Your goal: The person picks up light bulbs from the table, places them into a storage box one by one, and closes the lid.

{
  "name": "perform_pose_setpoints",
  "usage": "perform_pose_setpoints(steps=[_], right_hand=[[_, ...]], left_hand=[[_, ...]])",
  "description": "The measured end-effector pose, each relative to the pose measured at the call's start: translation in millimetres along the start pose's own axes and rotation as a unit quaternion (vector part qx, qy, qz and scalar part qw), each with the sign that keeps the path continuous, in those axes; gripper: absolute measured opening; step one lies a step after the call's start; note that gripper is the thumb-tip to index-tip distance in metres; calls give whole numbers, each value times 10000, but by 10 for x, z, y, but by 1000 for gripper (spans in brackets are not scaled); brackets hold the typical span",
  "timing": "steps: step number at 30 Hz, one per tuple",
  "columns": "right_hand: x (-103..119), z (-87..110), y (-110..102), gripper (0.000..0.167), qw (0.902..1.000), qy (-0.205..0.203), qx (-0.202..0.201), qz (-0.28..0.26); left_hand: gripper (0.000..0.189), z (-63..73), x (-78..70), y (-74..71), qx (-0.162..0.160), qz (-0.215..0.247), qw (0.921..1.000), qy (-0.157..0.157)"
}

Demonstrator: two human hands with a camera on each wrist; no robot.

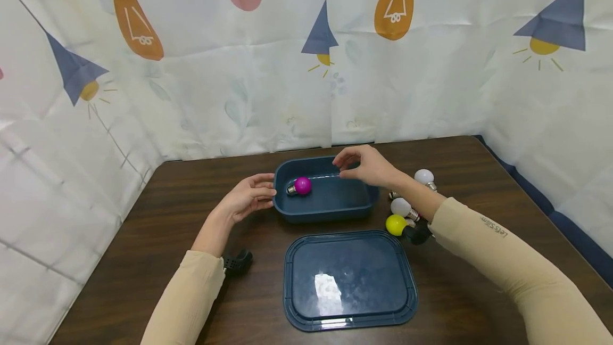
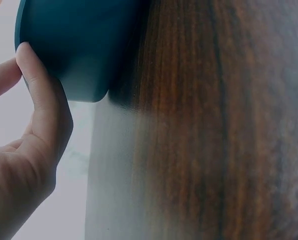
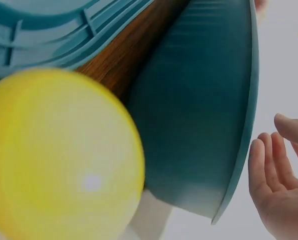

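A dark blue plastic container stands at the back of the table. Inside it, toward the left, lies a magenta light bulb with a metal screw base. My left hand touches the container's left end from outside; in the left wrist view its fingertips meet the wall near the rim. Over the container's right back part hovers my right hand, its fingers bent loosely and thumb apart, with nothing held. The right wrist view also shows that hand bare, beyond the container's rim.
Right of the container, partly beneath my right forearm, lie a yellow bulb and white bulbs. Another white bulb sits farther back. A dark blue lid lies flat in front. A printed curtain hangs behind the table.
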State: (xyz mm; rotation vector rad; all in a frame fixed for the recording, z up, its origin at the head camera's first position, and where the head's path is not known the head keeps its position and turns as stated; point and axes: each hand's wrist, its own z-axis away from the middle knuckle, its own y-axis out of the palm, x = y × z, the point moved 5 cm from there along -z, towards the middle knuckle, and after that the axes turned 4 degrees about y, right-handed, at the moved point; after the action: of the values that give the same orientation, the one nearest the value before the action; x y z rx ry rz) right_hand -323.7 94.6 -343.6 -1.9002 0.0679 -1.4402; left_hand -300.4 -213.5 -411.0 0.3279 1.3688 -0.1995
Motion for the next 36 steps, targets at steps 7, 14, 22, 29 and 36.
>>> perform_pose_setpoints(steps=[7, 14, 22, 29, 36], right_hand=[[-63, 137, -138, 24, 9999, 40, -147, -11], [-134, 239, -242, 27, 9993, 236, -268, -50], [-201, 334, -344, 28, 9989, 310, -361, 5], [-258, 444, -439, 31, 9984, 356, -423, 99], [-309, 555, -538, 34, 9980, 390, -478, 154]], left_hand=[[60, -9, -3, -2, 34, -54, 10000, 45], [60, -13, -21, 5, 47, -46, 10000, 47], [60, 2, -3, -2, 79, -5, 9999, 79], [60, -9, 12, -16, 69, -37, 9999, 91], [59, -6, 23, -20, 71, -33, 9999, 98]])
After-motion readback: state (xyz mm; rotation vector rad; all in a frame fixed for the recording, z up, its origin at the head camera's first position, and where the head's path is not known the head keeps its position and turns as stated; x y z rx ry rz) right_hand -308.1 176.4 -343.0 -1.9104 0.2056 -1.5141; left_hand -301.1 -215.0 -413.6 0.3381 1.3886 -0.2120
